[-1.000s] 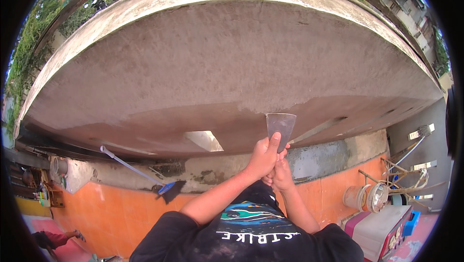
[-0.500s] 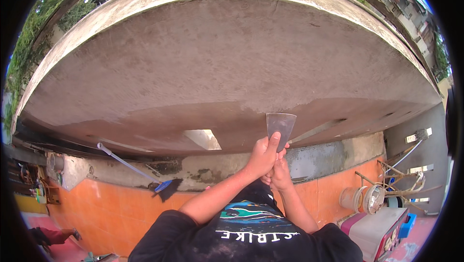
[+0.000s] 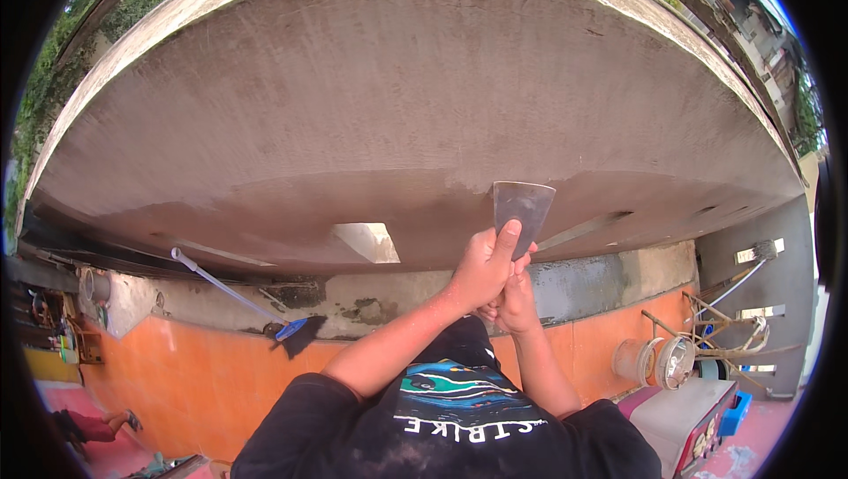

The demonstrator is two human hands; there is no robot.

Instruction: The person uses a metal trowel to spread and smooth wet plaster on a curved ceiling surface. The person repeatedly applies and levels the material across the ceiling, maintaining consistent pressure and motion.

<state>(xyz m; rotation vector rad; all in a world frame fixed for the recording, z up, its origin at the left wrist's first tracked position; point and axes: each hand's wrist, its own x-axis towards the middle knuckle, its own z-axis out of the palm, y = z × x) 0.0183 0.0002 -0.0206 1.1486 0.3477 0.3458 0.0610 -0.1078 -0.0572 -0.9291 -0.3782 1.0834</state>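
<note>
Both my hands are closed together around a wide-bladed scraper [image 3: 523, 209], held in front of a grey plastered wall [image 3: 380, 99]. My left hand [image 3: 484, 265] is on top, its thumb pressed along the base of the blade. My right hand [image 3: 517, 304] sits just below, fingers wrapped close against the left. The handle is hidden inside the hands. The blade tilts slightly right, and its broad edge lies over the border between the lighter upper plaster and the darker band below. Whether the edge touches the wall I cannot tell.
A broom [image 3: 291, 332] leans toward the wall on the left, by a rectangular opening [image 3: 369, 242]. Orange tiles [image 3: 203, 382] run along the wall's foot. At right stand buckets [image 3: 676, 362], wooden poles and a box-like white case [image 3: 680, 413]. Another person's leg [image 3: 93, 426] shows lower left.
The scraper and both hands have moved a little up and right, and the blade leans more to the right. The whole view has shifted slightly. Both hands keep their hold.
</note>
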